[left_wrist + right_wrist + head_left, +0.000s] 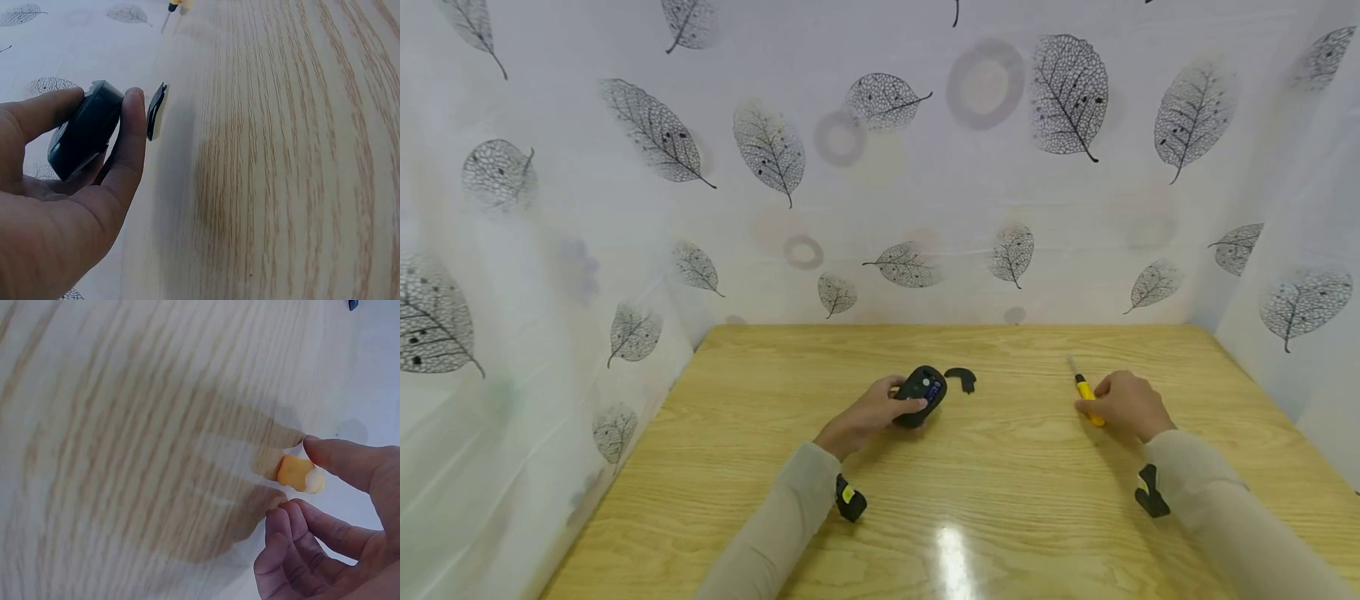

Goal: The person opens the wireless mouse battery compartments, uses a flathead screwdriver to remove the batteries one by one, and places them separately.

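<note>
**Left hand on black device, right hand at yellow screwdriver**

Left hand (pixel 874 410) grips a small black device (pixel 921 395), apparently a computer mouse turned underside up, with a small bluish patch on its top face; thumb on one side, fingers (pixel 128 144) curled round the other, seen clearly from the left wrist; the device sits at mid-worktop, raised a little at the fingertips; whether it touches the wood I cannot tell.

A separate curved black cover piece (pixel 961 379) lies flat on the worktop (pixel 1000 467) just beside the device, on its right, apart from the hand.

Right hand (pixel 1126 404) rests well to the right; fingers curled over a yellow-handled screwdriver (pixel 1086 390); right wrist view shows thumb and fingertips closing on the yellow handle end (pixel 299 474), contact close but blurred; metal tip points away toward the back wall.

Backdrop: white sheeting printed with grey leaves (pixel 1067 96); pale sleeves on both arms.
</note>
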Tool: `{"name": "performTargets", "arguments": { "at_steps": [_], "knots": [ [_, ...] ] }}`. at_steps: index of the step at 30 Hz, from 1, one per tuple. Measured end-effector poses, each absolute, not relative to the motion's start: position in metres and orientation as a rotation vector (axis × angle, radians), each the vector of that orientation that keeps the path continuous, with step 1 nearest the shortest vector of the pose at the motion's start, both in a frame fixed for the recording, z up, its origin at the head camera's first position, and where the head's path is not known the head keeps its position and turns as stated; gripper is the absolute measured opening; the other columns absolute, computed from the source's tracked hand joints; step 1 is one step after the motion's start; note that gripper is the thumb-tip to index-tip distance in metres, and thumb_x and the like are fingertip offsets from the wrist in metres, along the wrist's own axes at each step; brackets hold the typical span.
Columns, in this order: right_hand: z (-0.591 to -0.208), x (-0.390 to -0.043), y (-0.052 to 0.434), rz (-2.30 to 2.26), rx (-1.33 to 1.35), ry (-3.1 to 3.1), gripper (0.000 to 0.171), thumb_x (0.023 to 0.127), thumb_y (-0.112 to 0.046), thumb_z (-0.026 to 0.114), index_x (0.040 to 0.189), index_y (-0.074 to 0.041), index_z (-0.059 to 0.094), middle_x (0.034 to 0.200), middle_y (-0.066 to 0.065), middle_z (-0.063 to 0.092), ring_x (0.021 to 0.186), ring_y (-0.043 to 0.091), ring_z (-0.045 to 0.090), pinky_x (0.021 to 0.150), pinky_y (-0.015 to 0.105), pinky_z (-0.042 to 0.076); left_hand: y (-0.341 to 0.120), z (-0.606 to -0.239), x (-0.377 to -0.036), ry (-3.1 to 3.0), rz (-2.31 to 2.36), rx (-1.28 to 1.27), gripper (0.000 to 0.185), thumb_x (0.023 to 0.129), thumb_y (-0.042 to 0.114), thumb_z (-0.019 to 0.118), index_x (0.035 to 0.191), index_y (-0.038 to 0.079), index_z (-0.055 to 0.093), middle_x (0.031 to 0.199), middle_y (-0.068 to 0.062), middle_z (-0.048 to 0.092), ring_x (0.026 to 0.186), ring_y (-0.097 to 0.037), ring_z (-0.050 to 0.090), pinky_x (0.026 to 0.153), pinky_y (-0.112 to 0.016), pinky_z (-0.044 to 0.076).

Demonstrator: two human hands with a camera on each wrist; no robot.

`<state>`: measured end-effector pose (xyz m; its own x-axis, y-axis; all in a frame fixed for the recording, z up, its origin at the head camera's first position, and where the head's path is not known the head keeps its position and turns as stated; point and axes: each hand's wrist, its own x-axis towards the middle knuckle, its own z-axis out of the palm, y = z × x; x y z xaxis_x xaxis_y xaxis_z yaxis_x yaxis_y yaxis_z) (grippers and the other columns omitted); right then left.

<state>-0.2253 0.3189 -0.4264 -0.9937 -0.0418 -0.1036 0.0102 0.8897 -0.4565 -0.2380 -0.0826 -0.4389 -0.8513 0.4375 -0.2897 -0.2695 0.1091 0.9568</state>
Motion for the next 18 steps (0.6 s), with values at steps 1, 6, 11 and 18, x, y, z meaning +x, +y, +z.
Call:
{"name": "performTargets", "arguments": {
  "at_steps": [1, 6, 11, 18],
  "knots": [
    [-0.4264, -0.225, 0.3186, -0.714, -0.026, 2.949, 0.053, 0.09, -0.03, 0.076, 0.108, 0.018, 0.066, 0.106, 0.033, 0.066, 0.091, 0.044, 0.064, 0.077, 0.058, 0.055, -0.0826, -0.4385, -0.238, 1.882, 1.794, 0.164, 0.053, 0.099, 0.013, 0.067, 0.143, -0.002, 0.042, 0.126, -0.022, 0.057, 0.096, -0.03, 0.071, 0.09, -0.039, 0.059],
    [-0.4272, -0.2244, 0.3185, -0.726, -0.017, 2.957, 0.042, 0.089, -0.027, 0.076, 0.097, 0.013, 0.068, 0.094, 0.025, 0.067, 0.08, 0.034, 0.061, 0.068, 0.048, 0.053, -0.0827, -0.4373, -0.2386, 1.888, 1.802, 0.129, 0.057, 0.099, 0.014, 0.068, 0.146, -0.002, 0.04, 0.126, -0.023, 0.058, 0.097, -0.031, 0.071, 0.086, -0.037, 0.06],
    [-0.4288, -0.2237, 0.3188, -0.75, -0.014, 2.951, 0.031, 0.09, -0.025, 0.075, 0.087, 0.006, 0.068, 0.084, 0.015, 0.065, 0.072, 0.025, 0.057, 0.06, 0.037, 0.049, -0.083, -0.4373, -0.2391, 1.867, 1.823, 0.115, 0.059, 0.099, 0.015, 0.067, 0.147, -0.002, 0.036, 0.125, -0.023, 0.059, 0.101, -0.034, 0.071, 0.087, -0.036, 0.06],
    [-0.4291, -0.2232, 0.3192, -0.756, -0.012, 2.972, 0.034, 0.089, -0.023, 0.075, 0.094, 0.01, 0.069, 0.091, 0.022, 0.068, 0.077, 0.032, 0.062, 0.066, 0.048, 0.053, -0.0837, -0.4368, -0.2389, 1.832, 1.831, 0.146, 0.058, 0.101, 0.015, 0.065, 0.148, -0.002, 0.035, 0.124, -0.023, 0.06, 0.101, -0.034, 0.071, 0.092, -0.039, 0.058]
  ]
}}
